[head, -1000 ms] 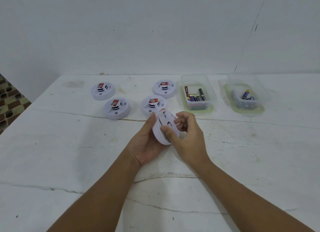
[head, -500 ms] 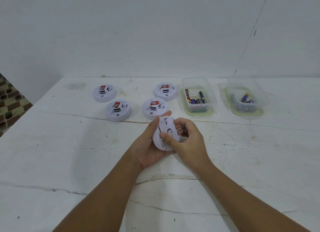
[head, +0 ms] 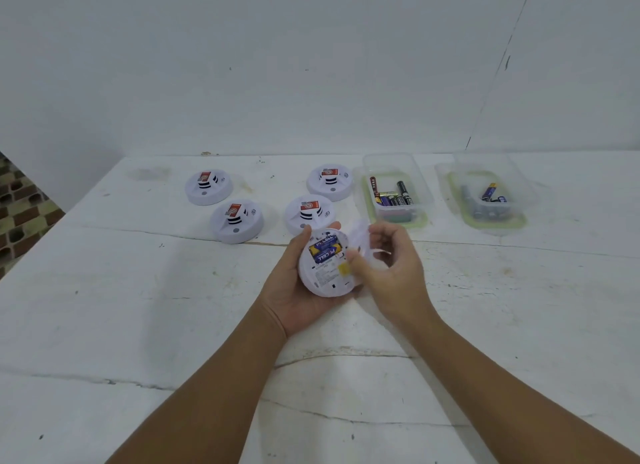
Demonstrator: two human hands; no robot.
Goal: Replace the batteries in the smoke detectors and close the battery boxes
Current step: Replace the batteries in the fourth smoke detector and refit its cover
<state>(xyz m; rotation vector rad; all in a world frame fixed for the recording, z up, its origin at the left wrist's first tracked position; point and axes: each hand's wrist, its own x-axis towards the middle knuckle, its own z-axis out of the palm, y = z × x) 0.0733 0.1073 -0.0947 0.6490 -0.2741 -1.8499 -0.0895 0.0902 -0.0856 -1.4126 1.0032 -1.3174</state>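
My left hand (head: pixel 294 290) cups a round white smoke detector (head: pixel 327 268), back side up. Its battery bay is uncovered and shows blue and yellow batteries (head: pixel 325 249). My right hand (head: pixel 391 273) holds the detached white back cover (head: pixel 360 240), blurred, just right of the detector; its thumb rests on the detector's edge. Several other white smoke detectors lie face up behind: one (head: pixel 309 214) right behind my hands, one (head: pixel 236 221) to its left, one (head: pixel 208 186) at the far left and one (head: pixel 330 182) further back.
Two clear plastic boxes stand at the back right on the white table (head: pixel 138 307): the nearer box (head: pixel 393 191) holds several batteries, the right box (head: pixel 488 197) holds a few more. A white wall rises behind. The table's left edge drops to a tiled floor (head: pixel 20 214).
The back cover has come off the detector and moved right in my right hand. The batteries inside now show. The detector is tilted more toward me.
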